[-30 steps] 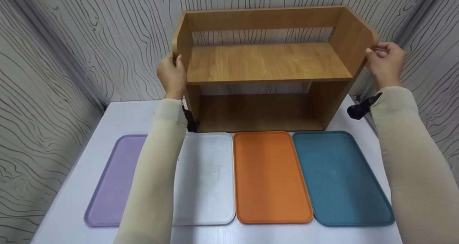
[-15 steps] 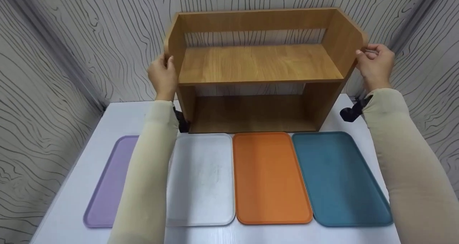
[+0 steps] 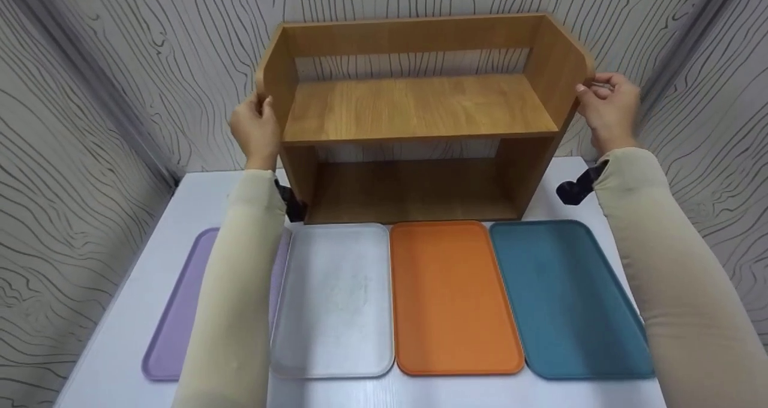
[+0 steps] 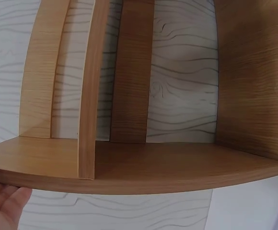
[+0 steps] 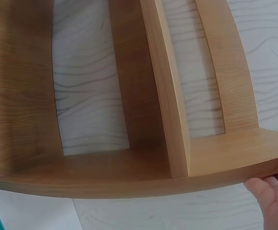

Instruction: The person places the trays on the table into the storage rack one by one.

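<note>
Wooden shelf [image 3: 420, 108], a two-tier unit with an open back, stands at the far end of the white table [image 3: 198, 198], close against the wall papered in a grey wood-grain pattern [image 3: 120, 66]. Both hands grip it by its upper side panels. The left hand [image 3: 255, 129] holds the front edge of the left panel, thumb on the front and fingers wrapped round the outer face; in the left wrist view only the fingertips [image 4: 0, 201] show, pressed under the panel's rounded edge. The right hand [image 3: 609, 111] pinches the front edge of the right panel between thumb and curled fingers, and the right wrist view shows those fingers [image 5: 273, 196] touching the panel's edge. Just in front of the shelf four flat trays lie side by side, long edges touching or nearly so: a purple tray [image 3: 180, 312] partly hidden by the left sleeve, a white tray [image 3: 336, 300], an orange tray [image 3: 453, 297] and a teal tray [image 3: 567, 297].
</note>
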A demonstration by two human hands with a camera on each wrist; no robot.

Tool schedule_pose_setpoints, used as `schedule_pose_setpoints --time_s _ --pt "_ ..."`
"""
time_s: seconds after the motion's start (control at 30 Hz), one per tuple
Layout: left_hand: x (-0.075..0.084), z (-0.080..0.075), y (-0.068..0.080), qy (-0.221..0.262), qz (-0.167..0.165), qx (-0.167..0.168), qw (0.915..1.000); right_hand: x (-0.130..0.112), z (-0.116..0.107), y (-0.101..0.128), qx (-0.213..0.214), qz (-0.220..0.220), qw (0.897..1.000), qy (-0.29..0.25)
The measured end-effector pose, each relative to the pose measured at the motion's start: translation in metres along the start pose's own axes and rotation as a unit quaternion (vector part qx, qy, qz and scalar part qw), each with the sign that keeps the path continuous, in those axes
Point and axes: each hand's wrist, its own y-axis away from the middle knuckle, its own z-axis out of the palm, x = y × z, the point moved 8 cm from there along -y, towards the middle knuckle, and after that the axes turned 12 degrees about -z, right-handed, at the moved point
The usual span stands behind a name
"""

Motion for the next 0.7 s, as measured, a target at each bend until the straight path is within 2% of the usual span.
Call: schedule_pose_setpoints --time_s 0.23,0.4,0.7 --pt "-0.012 -0.016 -0.01 0.026 -0.028 0.01 0.9992 -0.006 0.016 0.005 -0.008 -0.025 0.999 0.023" --pt "-0.013 -0.026 -0.013 0.02 -0.028 0.019 0.9992 -0.008 0.024 0.01 -0.01 -0.031 0.999 0.0" --pt "-0.017 -0.033 -0.019 0.036 -0.048 0.007 0.9982 -0.01 0.033 0.015 -0.01 -0.028 1.0 -0.009"
